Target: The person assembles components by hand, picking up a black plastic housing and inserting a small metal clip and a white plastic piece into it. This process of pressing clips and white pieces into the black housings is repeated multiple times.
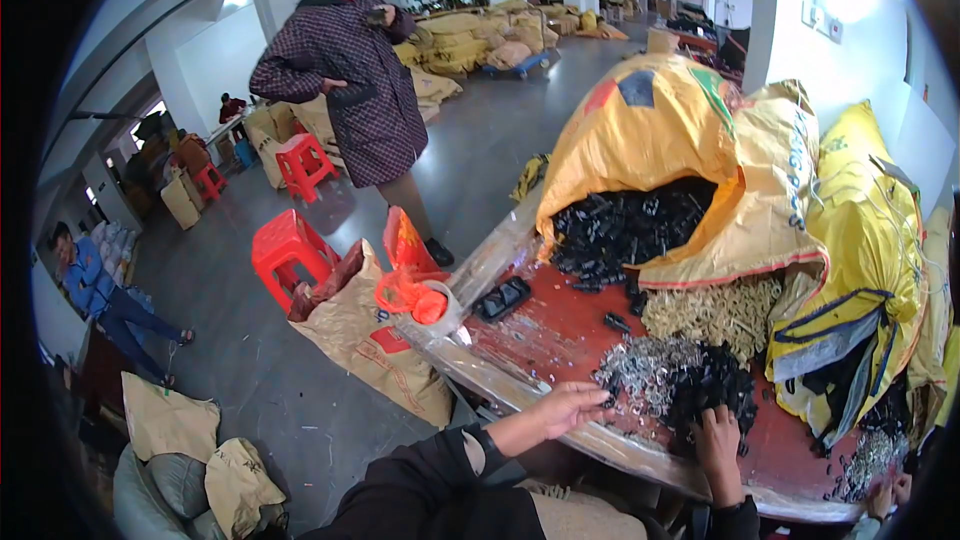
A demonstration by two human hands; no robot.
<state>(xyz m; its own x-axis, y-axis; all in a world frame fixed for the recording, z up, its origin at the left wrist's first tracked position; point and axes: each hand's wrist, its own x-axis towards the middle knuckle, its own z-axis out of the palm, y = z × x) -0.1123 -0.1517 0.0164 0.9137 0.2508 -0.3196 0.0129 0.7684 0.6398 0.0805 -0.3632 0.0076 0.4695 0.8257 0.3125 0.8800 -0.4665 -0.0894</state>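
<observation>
My left hand is over the table's near edge, thumb and fingers pinched together beside a heap of small silver metal pieces. Whatever is between its fingertips is too small to name. My right hand has its fingers bent down onto a pile of small black parts. Its fingertips are partly lost among the dark pieces, so what they grip cannot be made out. Behind these lies a heap of beige pieces. An orange-yellow woven sack lies on its side, black parts spilling from its mouth.
Plastic film wraps the edge of the red tabletop. A black tray and a tape roll lie leftward. Yellow sacks crowd the right; another person's hands work below them. A person stands beyond red stools.
</observation>
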